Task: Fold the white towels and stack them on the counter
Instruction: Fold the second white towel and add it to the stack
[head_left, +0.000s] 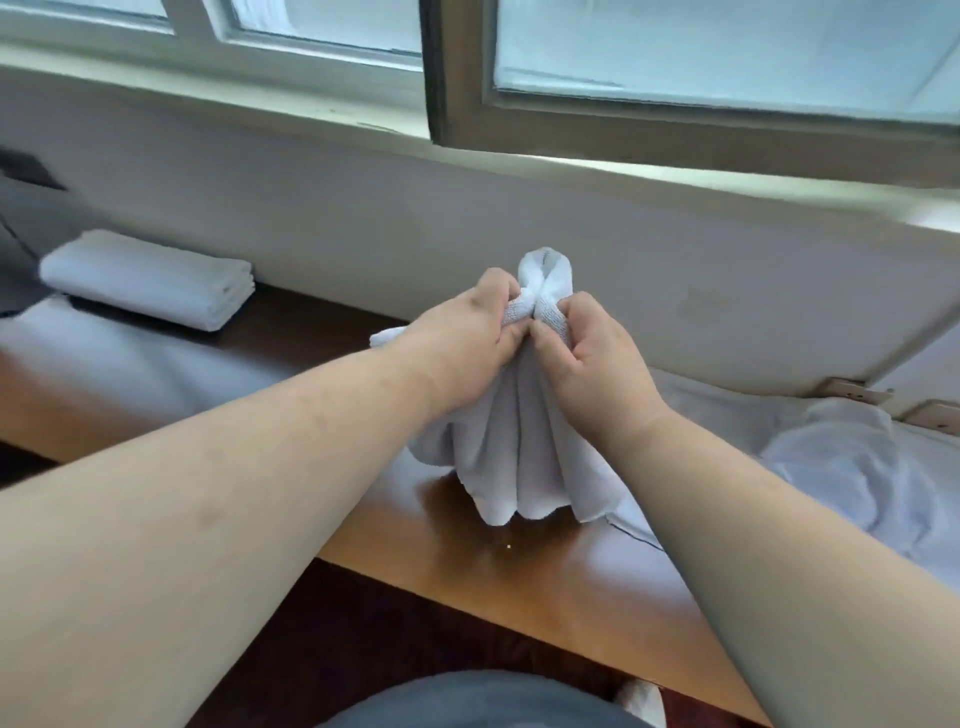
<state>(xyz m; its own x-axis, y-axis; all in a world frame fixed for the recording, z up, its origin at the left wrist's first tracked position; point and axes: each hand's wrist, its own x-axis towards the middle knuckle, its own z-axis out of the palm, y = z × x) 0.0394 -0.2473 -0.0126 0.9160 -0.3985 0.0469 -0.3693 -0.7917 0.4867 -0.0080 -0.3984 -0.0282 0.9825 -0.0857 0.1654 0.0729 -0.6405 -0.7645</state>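
Nearest the camera lay the glossy brown wooden worktop (519, 587), its front edge running across the lower part of the view. Above it, both hands were clamped on one bunched white terry towel (519, 457): the left hand (467, 338) and the right hand (587, 353) sat side by side, almost touching, each pinching a gather of cloth at the top. A small loop of towel stood up between them, and the rest hung down in loose pleats, the lower hem seeming just to brush the worktop.

To do this step well, the judgement was that the hands needed to slide apart along the top edge until each found a corner, keeping the pinch light so the cloth could run through. Lifting high enough to clear the hem from the worktop would let the pleats fall open, so the towel could be laid flat and square before the first fold.

To the right, a heap of rumpled white cloth (857, 467) lay on the worktop, probably further towels to be folded. Farther off on the left, near the white wall (363, 218), a neat stack of folded white towels (150, 280) rested on the worktop, the likely place for this one. Beyond was the window frame (457, 119).
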